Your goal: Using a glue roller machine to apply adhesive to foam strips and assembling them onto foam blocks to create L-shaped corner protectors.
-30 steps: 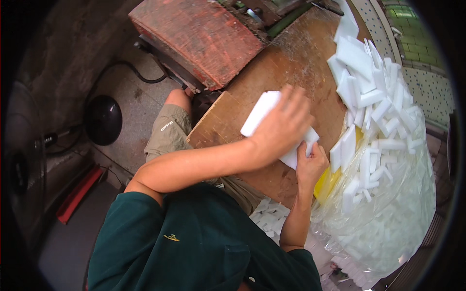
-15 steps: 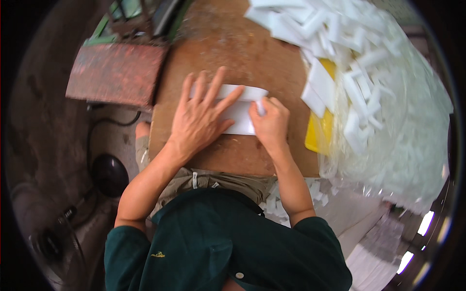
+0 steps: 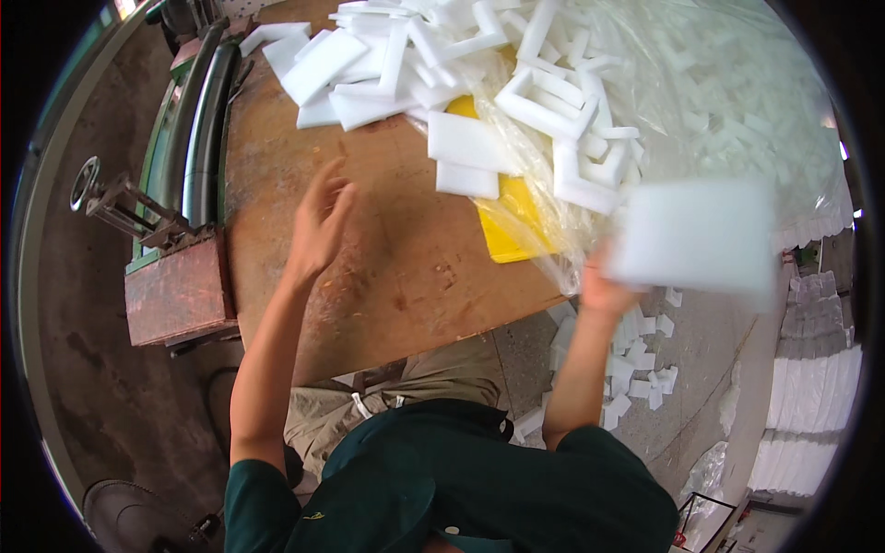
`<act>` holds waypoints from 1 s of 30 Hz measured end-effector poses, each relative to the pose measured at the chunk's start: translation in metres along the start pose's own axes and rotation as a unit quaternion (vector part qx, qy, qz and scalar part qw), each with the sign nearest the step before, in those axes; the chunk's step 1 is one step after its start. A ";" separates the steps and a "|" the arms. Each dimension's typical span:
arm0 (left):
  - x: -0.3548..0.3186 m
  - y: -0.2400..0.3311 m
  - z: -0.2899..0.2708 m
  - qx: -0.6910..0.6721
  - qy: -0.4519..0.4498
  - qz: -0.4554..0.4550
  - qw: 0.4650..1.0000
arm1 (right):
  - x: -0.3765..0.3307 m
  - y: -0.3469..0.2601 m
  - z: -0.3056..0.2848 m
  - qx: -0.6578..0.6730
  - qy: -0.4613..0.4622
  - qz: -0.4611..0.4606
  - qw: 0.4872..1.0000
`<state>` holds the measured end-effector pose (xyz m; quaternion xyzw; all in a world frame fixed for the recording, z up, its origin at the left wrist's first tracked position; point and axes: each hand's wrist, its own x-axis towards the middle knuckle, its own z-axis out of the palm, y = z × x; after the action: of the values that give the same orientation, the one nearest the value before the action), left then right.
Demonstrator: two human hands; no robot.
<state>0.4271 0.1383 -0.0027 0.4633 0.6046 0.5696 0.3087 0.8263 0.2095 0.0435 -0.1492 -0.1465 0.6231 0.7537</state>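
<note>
My right hand grips a white foam sheet at its left edge; the sheet is blurred by motion and hangs in the air past the right edge of the wooden table. My left hand hovers over the table's middle with fingers apart and nothing in it. A pile of white foam pieces lies at the far side of the table, ahead of both hands.
A clear plastic bag full of foam pieces bulges at the right. A yellow object lies under the plastic. A rusty metal machine stands left of the table. Foam scraps litter the floor; stacked white sheets at far right.
Both hands held the foam sheet flat on the table; now my right hand has swung it off to the right and my left hand has lifted free.
</note>
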 end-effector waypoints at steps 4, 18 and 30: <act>0.059 -0.002 0.078 -0.088 -0.114 -0.064 0.987 | 0.040 -0.032 0.017 -0.303 -0.229 -0.083 0.921; -0.027 -0.030 -0.035 -0.034 0.092 -0.098 0.990 | 0.197 0.062 0.056 -0.930 -0.282 -0.189 0.144; -0.139 0.086 -0.088 0.294 0.099 0.054 0.949 | -0.035 0.164 0.090 -0.372 -0.448 0.521 0.624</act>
<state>0.4186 -0.0309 0.0734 0.5071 0.7465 0.4257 0.0662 0.6368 0.2087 0.0574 -0.1703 -0.5831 0.7940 0.0241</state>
